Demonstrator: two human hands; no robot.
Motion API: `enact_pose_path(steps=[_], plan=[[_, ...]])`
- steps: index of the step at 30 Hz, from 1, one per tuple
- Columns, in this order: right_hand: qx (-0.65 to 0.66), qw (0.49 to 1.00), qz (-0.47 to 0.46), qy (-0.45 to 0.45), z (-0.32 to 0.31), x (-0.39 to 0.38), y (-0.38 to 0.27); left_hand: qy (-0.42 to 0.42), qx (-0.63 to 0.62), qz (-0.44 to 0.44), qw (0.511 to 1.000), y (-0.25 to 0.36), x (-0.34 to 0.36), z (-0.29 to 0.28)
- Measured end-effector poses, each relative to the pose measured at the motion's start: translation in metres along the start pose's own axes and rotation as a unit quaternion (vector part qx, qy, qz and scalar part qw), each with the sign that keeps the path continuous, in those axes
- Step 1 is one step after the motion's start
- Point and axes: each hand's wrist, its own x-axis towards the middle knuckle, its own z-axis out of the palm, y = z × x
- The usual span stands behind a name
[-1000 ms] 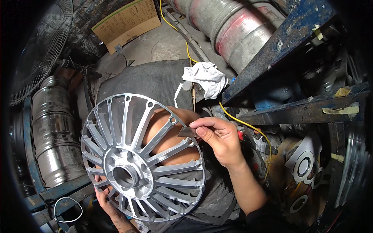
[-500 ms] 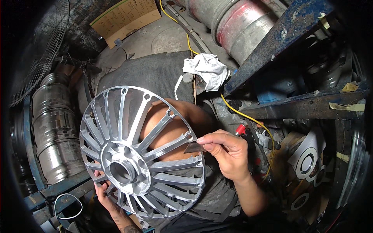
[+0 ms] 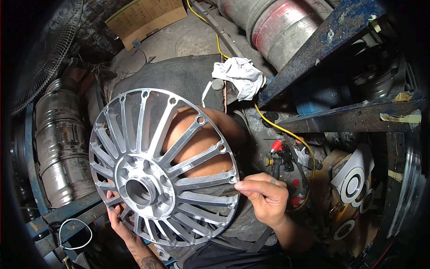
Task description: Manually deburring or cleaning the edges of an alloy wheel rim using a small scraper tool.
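A silver multi-spoke wheel centre (image 3: pixel 158 180) with a hub bore and holes round its rim rests tilted over my bare leg (image 3: pixel 187 142). My left hand (image 3: pixel 117 217) grips it at the lower-left edge, the fingers partly behind the spokes. My right hand (image 3: pixel 264 199) is at the right of the rim, thumb and forefinger pinched beside a bolt hole, on a small thin dark piece that is mostly hidden now. A dark ribbed mat (image 3: pixel 161 71) lies beyond the wheel.
Metal wheel barrels stand left (image 3: pixel 62 166) and lie top right (image 3: pixel 282 40). A fan (image 3: pixel 47 62), white rag (image 3: pixel 239 78), cardboard (image 3: pixel 145 22), yellow cable (image 3: pixel 282 134) and blue steel rack (image 3: pixel 322 51) surround me. A red-capped tool (image 3: pixel 277 145) and white rings (image 3: pixel 351 188) are at right.
My right hand, with the thin piece, has moved down along the rim past successive holes. The whole view has shifted slightly upward. My left hand keeps its grip.
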Motion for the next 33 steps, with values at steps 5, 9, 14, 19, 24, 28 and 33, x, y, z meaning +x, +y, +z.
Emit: enact_pose_path(steps=[5,9,14,19,24,28,33], plan=[[-0.019,0.999,-0.028,-0.01,0.003,-0.022,0.003,0.005,-0.002,0.008,1.0,-0.001,-0.004,0.004],[-0.005,0.997,-0.062,-0.046,0.0,-0.031,0.01,-0.044,-0.008,0.017,0.999,0.001,0.007,-0.015],[0.197,0.972,0.046,0.121,0.01,-0.018,0.016,-0.223,-0.011,0.063,0.973,0.037,0.038,-0.002],[0.405,0.893,0.066,0.184,0.053,0.025,0.017,-0.254,-0.07,0.042,0.964,0.041,0.081,0.006],[0.484,0.859,0.045,0.16,0.059,0.067,-0.006,-0.221,-0.018,0.037,0.974,0.033,0.071,0.012],[0.481,0.869,0.039,0.11,0.061,0.109,-0.007,-0.175,-0.12,0.03,0.977,0.02,0.05,0.004],[0.544,0.83,0.069,0.103,0.055,0.127,0.01,-0.15,-0.127,0.016,0.98,0.023,0.035,0.01]])
